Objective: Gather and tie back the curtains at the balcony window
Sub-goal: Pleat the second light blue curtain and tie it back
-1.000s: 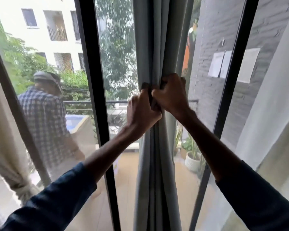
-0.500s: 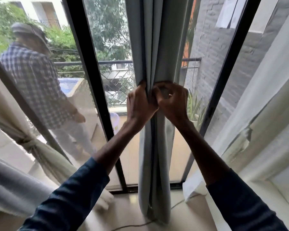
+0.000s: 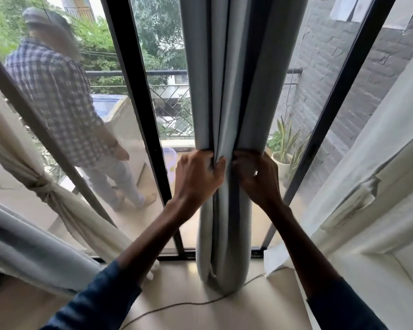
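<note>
Head view: left hand (image 3: 198, 173) and right hand (image 3: 258, 176) each grip clenched on grey curtain (image 3: 227, 91) (bunched, pleated).

Hidden and cropped parts at the balcony window
Grey curtain (image 3: 227, 91) top cropped; both hands' fingers (image 3: 221, 163) buried in folds; tie unseen.

One head-worn wide-angle view faces forward and down at the balcony window (image 3: 153, 115), close enough that both forearms reach in from 6 o'clock. The grey curtain (image 3: 227, 91) runs from 12 o'clock down the centre; floor (image 3: 200, 313) fills the bottom edge.
</note>
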{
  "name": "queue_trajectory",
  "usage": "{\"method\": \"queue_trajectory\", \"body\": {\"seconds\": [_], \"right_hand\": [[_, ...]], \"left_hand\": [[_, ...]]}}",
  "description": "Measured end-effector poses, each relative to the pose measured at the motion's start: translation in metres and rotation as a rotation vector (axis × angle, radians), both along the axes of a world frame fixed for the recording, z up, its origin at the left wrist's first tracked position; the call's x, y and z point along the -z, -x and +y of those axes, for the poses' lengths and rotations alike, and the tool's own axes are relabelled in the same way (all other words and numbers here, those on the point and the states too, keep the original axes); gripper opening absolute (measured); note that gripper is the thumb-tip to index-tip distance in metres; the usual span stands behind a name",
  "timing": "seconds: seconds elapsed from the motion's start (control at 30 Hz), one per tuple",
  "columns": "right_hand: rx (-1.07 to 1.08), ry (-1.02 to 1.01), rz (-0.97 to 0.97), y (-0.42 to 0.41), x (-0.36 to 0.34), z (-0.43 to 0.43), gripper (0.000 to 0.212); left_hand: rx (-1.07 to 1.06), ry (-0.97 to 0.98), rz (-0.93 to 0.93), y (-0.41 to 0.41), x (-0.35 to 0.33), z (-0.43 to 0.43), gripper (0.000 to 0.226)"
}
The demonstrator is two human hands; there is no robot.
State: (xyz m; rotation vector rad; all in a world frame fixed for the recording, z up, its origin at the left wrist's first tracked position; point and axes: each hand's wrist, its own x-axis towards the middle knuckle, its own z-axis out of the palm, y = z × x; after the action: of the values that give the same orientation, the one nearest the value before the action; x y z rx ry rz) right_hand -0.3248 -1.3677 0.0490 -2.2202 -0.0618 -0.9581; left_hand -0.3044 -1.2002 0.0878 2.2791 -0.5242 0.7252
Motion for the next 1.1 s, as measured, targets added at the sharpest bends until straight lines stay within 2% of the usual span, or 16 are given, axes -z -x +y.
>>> {"method": "queue_trajectory", "body": {"seconds": [0.13,0.3,0.47,0.63,0.8,0.93,1.1], "right_hand": [[-0.257,-0.160,0.016,0.036,0.021,0.019,0.031],[-0.265,-0.141,0.121,0.046,0.054,0.022,0.033],[-0.328,-0.241,0.205,0.045,0.058,0.014,0.020],[-0.244,-0.185,0.222,0.037,0.062,0.020,0.012],[-0.166,-0.172,0.211,0.037,0.063,0.033,0.019],[-0.156,-0.210,0.241,0.036,0.066,0.034,0.019],[-0.197,-0.228,0.304,0.036,0.076,0.037,0.013]], "left_hand": [[0.074,0.026,0.021,0.027,0.015,0.008,0.047],[0.161,0.027,0.163,0.035,0.040,0.007,0.047],[0.269,0.022,0.218,0.031,0.063,0.015,0.033],[0.106,-0.032,0.222,0.027,0.066,0.009,0.036],[-0.033,-0.046,0.282,0.032,0.065,0.004,0.027],[-0.112,-0.083,0.349,0.031,0.069,0.004,0.041],[-0.091,-0.125,0.428,0.028,0.070,0.007,0.034]]}}
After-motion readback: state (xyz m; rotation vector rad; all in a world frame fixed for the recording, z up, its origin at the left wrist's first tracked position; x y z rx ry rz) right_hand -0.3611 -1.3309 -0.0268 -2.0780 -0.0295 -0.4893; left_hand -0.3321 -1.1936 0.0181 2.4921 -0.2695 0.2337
